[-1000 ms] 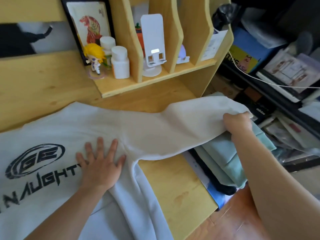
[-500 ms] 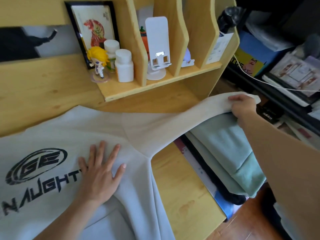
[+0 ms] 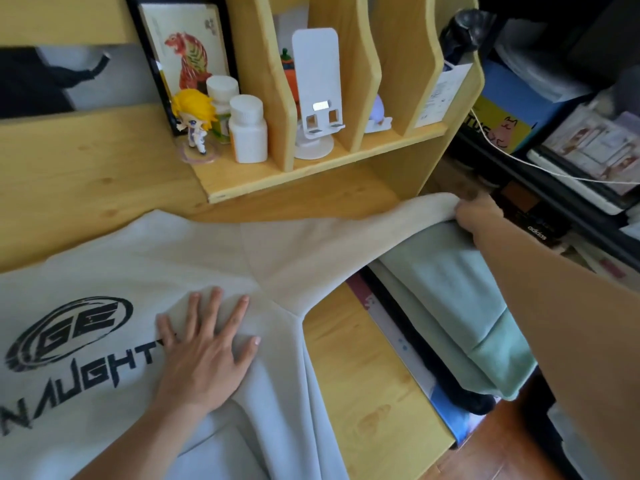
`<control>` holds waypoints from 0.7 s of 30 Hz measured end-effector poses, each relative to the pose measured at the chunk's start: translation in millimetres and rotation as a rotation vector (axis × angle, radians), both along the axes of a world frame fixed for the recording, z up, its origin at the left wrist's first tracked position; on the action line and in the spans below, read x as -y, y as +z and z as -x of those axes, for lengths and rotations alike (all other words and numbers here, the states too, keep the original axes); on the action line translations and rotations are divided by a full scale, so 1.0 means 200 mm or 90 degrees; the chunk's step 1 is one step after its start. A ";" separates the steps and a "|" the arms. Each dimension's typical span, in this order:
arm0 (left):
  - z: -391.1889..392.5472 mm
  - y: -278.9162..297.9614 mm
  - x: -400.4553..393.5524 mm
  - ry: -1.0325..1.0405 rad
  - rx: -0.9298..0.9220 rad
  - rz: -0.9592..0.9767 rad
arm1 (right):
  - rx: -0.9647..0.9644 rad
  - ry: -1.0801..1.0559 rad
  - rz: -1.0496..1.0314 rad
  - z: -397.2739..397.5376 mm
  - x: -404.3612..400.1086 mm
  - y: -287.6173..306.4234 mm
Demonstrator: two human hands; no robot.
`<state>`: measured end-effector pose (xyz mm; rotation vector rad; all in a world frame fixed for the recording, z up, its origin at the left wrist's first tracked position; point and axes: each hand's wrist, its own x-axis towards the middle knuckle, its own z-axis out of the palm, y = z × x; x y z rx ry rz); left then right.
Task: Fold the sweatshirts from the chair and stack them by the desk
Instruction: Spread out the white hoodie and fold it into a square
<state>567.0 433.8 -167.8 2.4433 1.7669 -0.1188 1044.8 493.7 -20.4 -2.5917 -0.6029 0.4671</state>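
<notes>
While the white sweatshirt [image 3: 145, 278] lies spread over the wooden desk [image 3: 363, 375], its printed front up, the left hand [image 3: 207, 355] at seven o'clock presses flat with fingers splayed, likely pinning the body so it cannot slide. At three o'clock the right hand [image 3: 474, 213] grips the sleeve [image 3: 346, 244] end, drawn taut and lifted, probably for folding across. Beneath it sits a folded green garment [image 3: 460, 306], soft and thick, just past the desk's edge.

- pale grey cotton sweatshirt with black "NAUGHTY" print [image 3: 114, 271]: spread flat on wooden worktop [image 3: 367, 372], one sleeve stretched right, cuff lifted off edge
- folded mint-green sweatshirt [image 3: 460, 306]: beside worktop, beneath the lifted sleeve
</notes>
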 end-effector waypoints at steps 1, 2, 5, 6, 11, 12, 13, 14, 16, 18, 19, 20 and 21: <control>-0.01 0.00 0.00 0.005 -0.004 -0.003 | 0.071 0.036 0.011 0.03 0.01 -0.01; -0.01 0.00 0.00 0.010 -0.005 0.001 | 0.137 0.094 -0.008 0.08 0.01 -0.01; -0.03 0.02 0.00 0.024 -0.002 0.036 | 0.269 0.279 -0.147 0.34 0.04 0.00; -0.03 0.03 0.00 0.028 -0.010 0.050 | 0.309 0.344 -0.185 0.44 0.06 0.00; -0.05 0.14 -0.05 0.030 0.007 0.205 | 0.299 0.535 -0.243 1.10 0.47 -0.20; -0.03 0.17 -0.06 0.025 0.029 0.222 | 0.226 0.542 -0.167 1.21 0.59 -0.26; 0.01 0.20 -0.06 0.023 0.061 0.206 | 0.146 0.538 -0.051 1.28 0.70 -0.32; 0.06 0.22 -0.04 0.022 0.089 0.153 | 0.061 0.516 0.052 1.32 0.80 -0.38; 0.20 0.23 0.06 0.050 0.100 0.012 | -0.057 0.426 0.086 1.34 1.00 -0.44; 0.36 0.17 0.20 0.107 0.094 -0.036 | -0.060 0.325 0.001 1.35 1.19 -0.45; 0.41 0.13 0.26 0.129 0.077 -0.024 | -0.049 0.282 -0.015 1.36 1.29 -0.46; 0.45 0.09 0.32 0.138 0.052 -0.009 | -0.049 0.236 -0.016 1.38 1.39 -0.46; 0.46 0.05 0.35 0.139 0.026 0.003 | -0.056 0.192 -0.011 1.40 1.49 -0.47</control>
